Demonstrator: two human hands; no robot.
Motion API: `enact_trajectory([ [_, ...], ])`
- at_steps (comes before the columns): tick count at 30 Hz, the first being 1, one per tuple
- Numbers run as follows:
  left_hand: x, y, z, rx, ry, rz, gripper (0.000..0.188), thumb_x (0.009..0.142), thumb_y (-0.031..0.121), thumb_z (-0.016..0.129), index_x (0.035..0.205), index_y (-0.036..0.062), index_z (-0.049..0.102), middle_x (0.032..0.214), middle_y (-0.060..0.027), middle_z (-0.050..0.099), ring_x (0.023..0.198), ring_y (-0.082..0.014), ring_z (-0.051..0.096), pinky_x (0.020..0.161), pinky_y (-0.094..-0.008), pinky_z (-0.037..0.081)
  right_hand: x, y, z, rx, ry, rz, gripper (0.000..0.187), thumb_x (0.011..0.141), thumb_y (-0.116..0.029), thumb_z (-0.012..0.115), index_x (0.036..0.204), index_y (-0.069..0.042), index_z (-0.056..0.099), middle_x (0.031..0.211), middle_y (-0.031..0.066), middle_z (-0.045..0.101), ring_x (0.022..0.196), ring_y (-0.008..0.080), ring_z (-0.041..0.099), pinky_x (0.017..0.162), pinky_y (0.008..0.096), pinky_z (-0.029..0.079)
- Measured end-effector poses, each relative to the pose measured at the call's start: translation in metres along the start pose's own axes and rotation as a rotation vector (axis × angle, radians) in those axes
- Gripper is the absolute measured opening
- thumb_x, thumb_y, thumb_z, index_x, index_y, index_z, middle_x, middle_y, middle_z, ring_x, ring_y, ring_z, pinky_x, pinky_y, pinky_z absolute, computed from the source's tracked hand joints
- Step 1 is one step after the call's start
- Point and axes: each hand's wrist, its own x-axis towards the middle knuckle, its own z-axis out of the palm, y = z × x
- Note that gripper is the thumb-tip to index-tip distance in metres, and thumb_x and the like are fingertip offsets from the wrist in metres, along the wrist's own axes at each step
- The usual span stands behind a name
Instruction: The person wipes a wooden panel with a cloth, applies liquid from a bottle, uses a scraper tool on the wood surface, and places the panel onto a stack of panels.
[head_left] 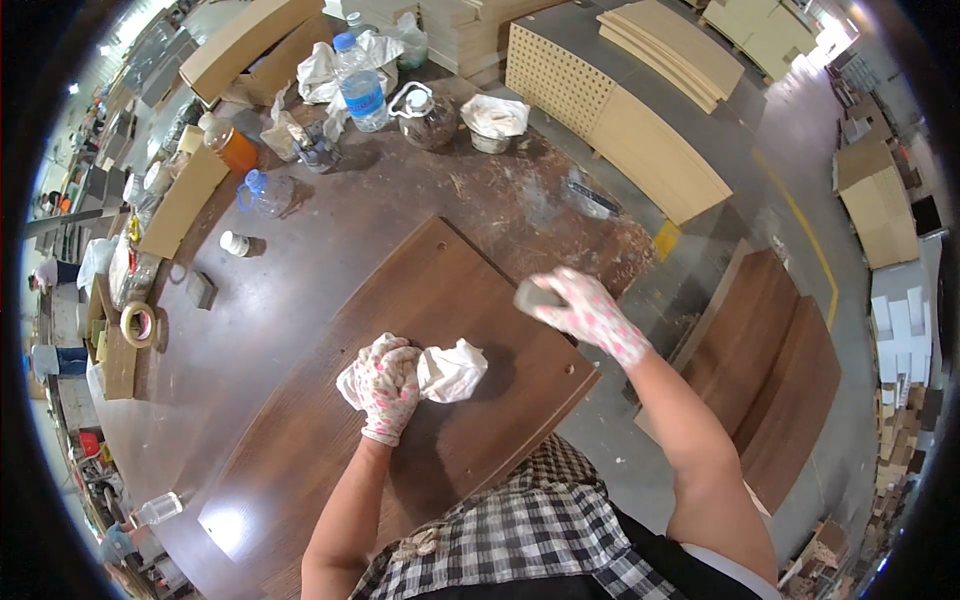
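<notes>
Dark wood-grain panel (pixel 400 330) lies across the workbench (pixel 290 270), its near end toward the person; the gloved left hand (pixel 385 385) is closed on a crumpled white rag (pixel 452 370), pressing it onto the panel's middle; the gloved right hand (pixel 580 310) grips a small grey block (pixel 535 295) over the panel's right edge. Beyond, at the workbench's far edge, stand a water bottle (pixel 360 85) and a glass jar (pixel 425 115).

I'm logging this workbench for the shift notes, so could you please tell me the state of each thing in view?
Left hand: gloved, clutching a crumpled white rag.
Right hand: gloved, gripping a small grey block.
Dark wood panel: lying flat on the bench.
Clear water bottle: upright, blue cap on.
Tape roll: lying flat.
Small white bottle: lying on its side.
</notes>
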Motion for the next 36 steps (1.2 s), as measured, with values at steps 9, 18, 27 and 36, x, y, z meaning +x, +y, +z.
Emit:
enact_trajectory([
  [9, -0.001, 0.002, 0.004, -0.022, 0.023, 0.03, 0.015, 0.066, 0.008, 0.065, 0.079, 0.0151, 0.063, 0.09, -0.002, 0.062, 0.084, -0.0251, 0.055, 0.073, -0.0368, 0.043, -0.16, 0.017, 0.007, 0.148, 0.315, 0.303, 0.039, 0.072, -0.016, 0.07, 0.106, -0.001, 0.059, 0.092, 0.0137, 0.059, 0.083, 0.0277, 0.059, 0.075, 0.0353, 0.048],
  [18, -0.022, 0.045, -0.002, 0.073, -0.272, 0.154, 0.039, 0.065, 0.033, 0.072, 0.099, 0.014, 0.065, 0.107, -0.0047, 0.058, 0.106, -0.0296, 0.049, 0.087, -0.0433, 0.04, -0.179, 0.012, 0.041, 0.11, 0.589, 0.277, 0.048, 0.074, -0.005, 0.065, 0.119, -0.001, 0.053, 0.099, 0.0106, 0.057, 0.094, 0.0218, 0.057, 0.081, 0.03, 0.046],
  [27, -0.087, 0.016, -0.037, 0.153, -0.024, 0.004, 0.026, 0.061, 0.027, 0.075, 0.081, 0.015, 0.063, 0.09, -0.0025, 0.061, 0.082, -0.0246, 0.057, 0.067, -0.0392, 0.044, -0.196, -0.043, 0.106, -0.192, 0.358, -0.079, 0.054, 0.077, -0.032, 0.064, 0.124, -0.01, 0.05, 0.103, 0.0138, 0.056, 0.093, 0.0309, 0.054, 0.081, 0.0416, 0.046],
  [36, -0.188, -0.061, -0.119, -0.252, 0.326, -0.367, 0.012, 0.073, 0.002, 0.07, 0.082, 0.0014, 0.061, 0.097, -0.0098, 0.057, 0.087, -0.0199, 0.059, 0.076, -0.03, 0.048, -0.159, -0.014, 0.082, -0.28, 0.744, 0.174, 0.046, 0.08, -0.025, 0.063, 0.119, -0.004, 0.052, 0.096, 0.0179, 0.055, 0.089, 0.032, 0.054, 0.079, 0.0423, 0.044],
])
